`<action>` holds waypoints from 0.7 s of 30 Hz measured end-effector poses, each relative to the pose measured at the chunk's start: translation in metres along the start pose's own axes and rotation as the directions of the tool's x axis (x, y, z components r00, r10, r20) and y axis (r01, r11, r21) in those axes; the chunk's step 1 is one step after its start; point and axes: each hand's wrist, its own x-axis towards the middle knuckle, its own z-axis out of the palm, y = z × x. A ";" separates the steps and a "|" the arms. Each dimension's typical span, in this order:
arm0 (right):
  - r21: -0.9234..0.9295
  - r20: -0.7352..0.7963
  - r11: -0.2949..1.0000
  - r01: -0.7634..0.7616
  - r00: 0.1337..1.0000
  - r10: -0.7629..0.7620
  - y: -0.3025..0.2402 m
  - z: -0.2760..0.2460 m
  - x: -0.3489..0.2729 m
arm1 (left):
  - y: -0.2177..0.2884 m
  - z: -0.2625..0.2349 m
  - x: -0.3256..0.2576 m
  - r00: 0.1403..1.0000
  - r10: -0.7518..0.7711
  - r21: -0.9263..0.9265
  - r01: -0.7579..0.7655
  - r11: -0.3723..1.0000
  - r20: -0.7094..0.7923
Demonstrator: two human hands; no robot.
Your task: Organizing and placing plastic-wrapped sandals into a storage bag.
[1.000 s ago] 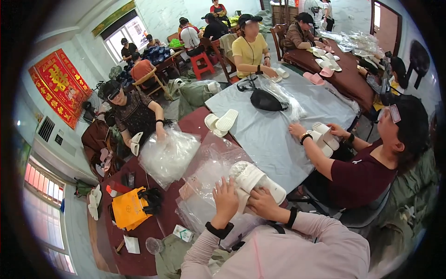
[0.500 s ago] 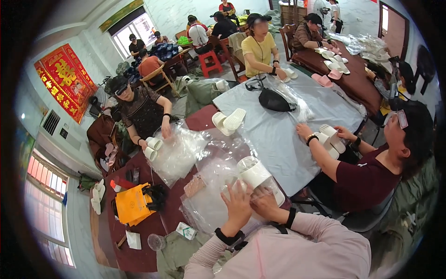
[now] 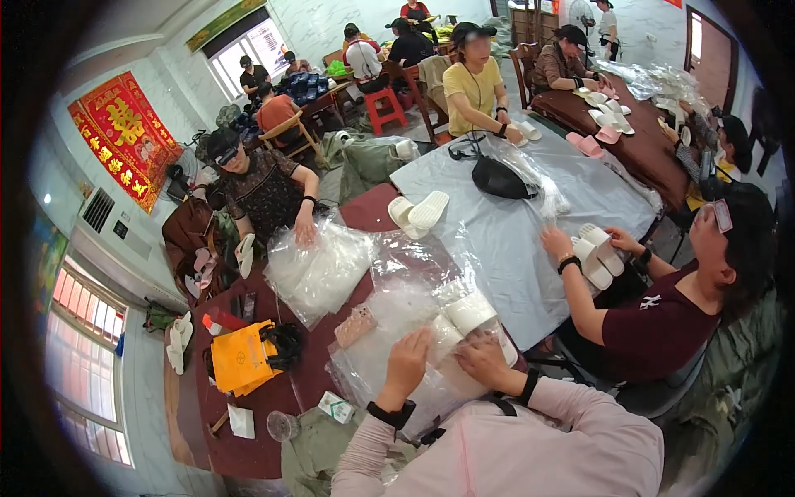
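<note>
White slippers [image 3: 470, 312]: a pair, side by side in the middle of the clock, with 12 pointing away from the person.
Left hand [image 3: 408, 363]: at 7 o'clock, raised by the near slipper, fingers close together. I cannot tell if they pinch anything.
Right hand [image 3: 489, 362]: at 5 o'clock, low by the slippers, fingers bent. I cannot tell if it grips a slipper or the bag.
Clear bag [image 3: 364, 363]: thin and shiny, around the slippers and out to 8 o'clock. I cannot tell how far in the slippers are.
Pink flat thing [image 3: 355, 325]: at 9 o'clock, near the slippers.
Yellow bag [image 3: 243, 358]: also near 9 o'clock, but much farther out.
Small box [image 3: 336, 407]: white and green, at 8 o'clock.
Clear cup [image 3: 282, 426]: beyond the box.
More white slippers [image 3: 426, 212]: at 11 o'clock.
Black pouch [image 3: 502, 179]: just past 12 o'clock, on the grey cover [image 3: 530, 240].
</note>
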 end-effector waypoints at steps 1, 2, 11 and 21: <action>0.001 0.009 0.999 0.034 0.999 -0.034 0.006 0.002 -0.005 | -0.006 0.000 -0.003 1.000 0.003 0.001 -0.003 1.000 0.001; 0.002 0.018 0.998 0.067 0.998 -0.067 0.011 0.003 -0.009 | -0.010 0.000 -0.007 0.999 -0.009 0.114 0.013 0.993 -0.039; 0.086 0.006 0.996 -0.024 1.000 0.024 0.009 0.004 -0.010 | -0.020 0.019 -0.021 0.962 -0.270 0.305 0.247 0.920 0.036; -0.107 0.036 0.993 0.054 0.998 -0.050 0.008 0.015 0.007 | 0.037 0.012 0.004 0.998 -0.029 0.226 0.016 0.974 0.057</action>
